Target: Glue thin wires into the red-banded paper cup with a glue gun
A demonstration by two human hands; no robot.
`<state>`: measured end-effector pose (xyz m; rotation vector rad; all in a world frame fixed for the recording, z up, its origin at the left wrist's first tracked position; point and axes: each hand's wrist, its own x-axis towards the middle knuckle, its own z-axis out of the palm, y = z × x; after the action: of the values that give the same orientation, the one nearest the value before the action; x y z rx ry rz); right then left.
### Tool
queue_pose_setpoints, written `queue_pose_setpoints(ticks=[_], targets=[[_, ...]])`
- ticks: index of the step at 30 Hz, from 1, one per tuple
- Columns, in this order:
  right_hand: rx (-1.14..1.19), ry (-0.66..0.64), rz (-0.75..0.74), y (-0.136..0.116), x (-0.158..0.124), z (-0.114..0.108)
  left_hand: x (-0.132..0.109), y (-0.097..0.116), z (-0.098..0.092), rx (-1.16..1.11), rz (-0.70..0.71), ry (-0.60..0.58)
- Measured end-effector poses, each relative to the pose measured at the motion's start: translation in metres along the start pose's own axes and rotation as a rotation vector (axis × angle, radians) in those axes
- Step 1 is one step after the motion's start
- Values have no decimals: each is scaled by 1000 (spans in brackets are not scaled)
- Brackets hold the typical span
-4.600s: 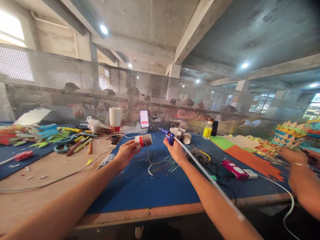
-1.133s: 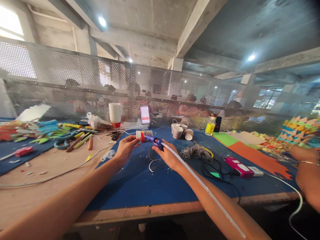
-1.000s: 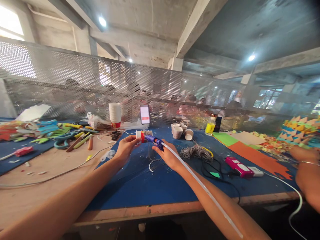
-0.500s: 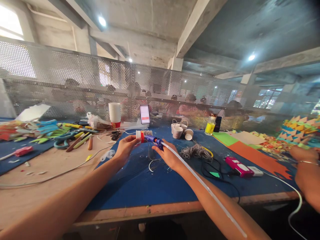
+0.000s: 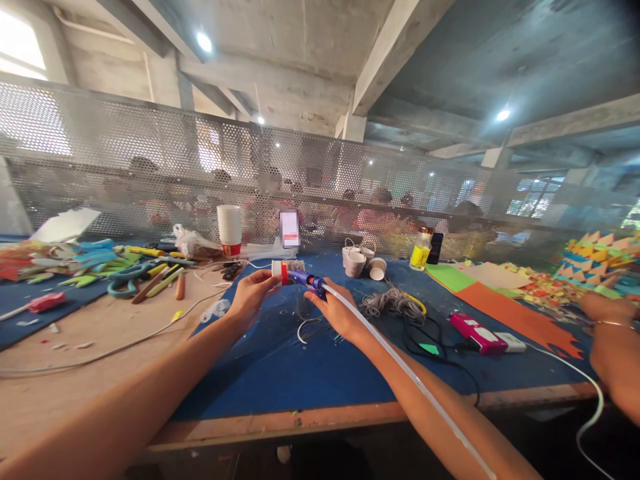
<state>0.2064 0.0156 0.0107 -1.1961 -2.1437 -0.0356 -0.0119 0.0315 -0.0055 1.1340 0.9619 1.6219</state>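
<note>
My left hand is closed around a paper cup that lies on its side, white with a red band and grey cord-like wrapping at its right part. In my right hand is a blue glue gun, its nozzle pointing left at the cup's side. A long pale glue stick sticks out of the gun's back and runs over my right forearm. Whether the nozzle touches the cup I cannot tell. Under the hands lies a blue table mat.
Small wrapped cups stand behind my right hand, near a tangle of grey cord. A pink power strip, a yellow-labelled bottle and orange sheet lie right. Scissors and stacked cups are left. Another person's hand is far right.
Almost nothing differs. The cup in my left hand has shifted or turned very slightly; the glue gun stays beside it.
</note>
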Motion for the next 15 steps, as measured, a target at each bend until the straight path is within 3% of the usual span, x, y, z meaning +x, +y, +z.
queue_pose_setpoints(ticks=[15], targets=[[-23, 10, -11, 2, 0, 4, 3, -2, -3, -15, 5, 24]])
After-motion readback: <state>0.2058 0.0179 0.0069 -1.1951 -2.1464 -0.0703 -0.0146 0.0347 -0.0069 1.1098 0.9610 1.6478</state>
